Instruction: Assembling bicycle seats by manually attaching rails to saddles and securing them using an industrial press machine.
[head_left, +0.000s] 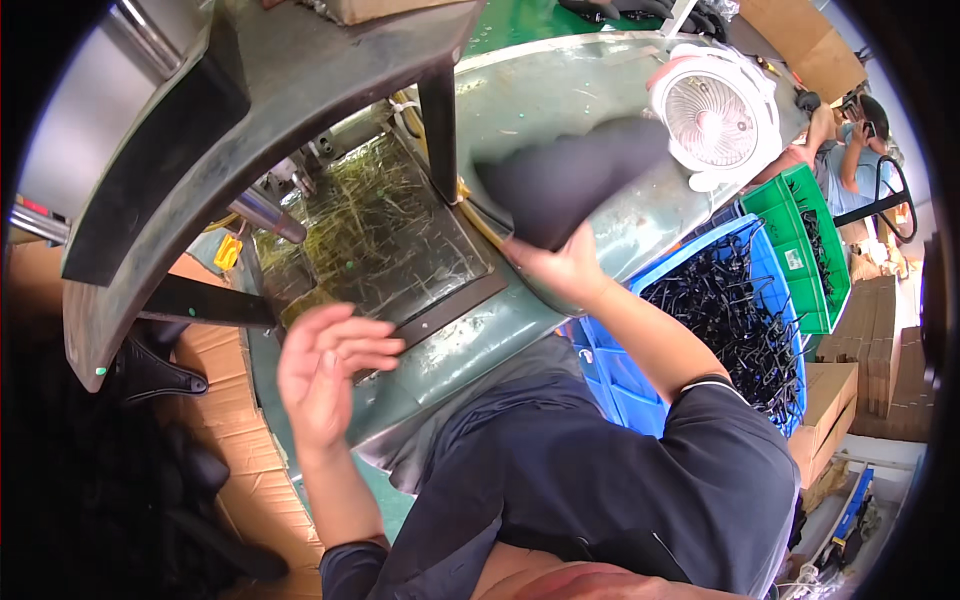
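Observation:
My right hand [568, 265] grips the near end of a black saddle-shaped piece [575, 185], which is smeared by motion, so its exact kind cannot be told. The piece is up over the green worktable [570, 85], to the right of a press. My left hand [330, 370] is open, with its fingers stretched and nothing in them. It hovers at the near left corner of the press's scratched, yellowish plate [375, 240]. Over that plate stands the curved grey metal frame [290, 110] of the press.
A white fan [712, 118] sits on the table's far right. Right of me are a blue crate [615, 385] of black wire-like parts and a green crate [792, 195]. Another person [850, 165] sits beyond. Cardboard [235, 440] and dark pieces lie at lower left.

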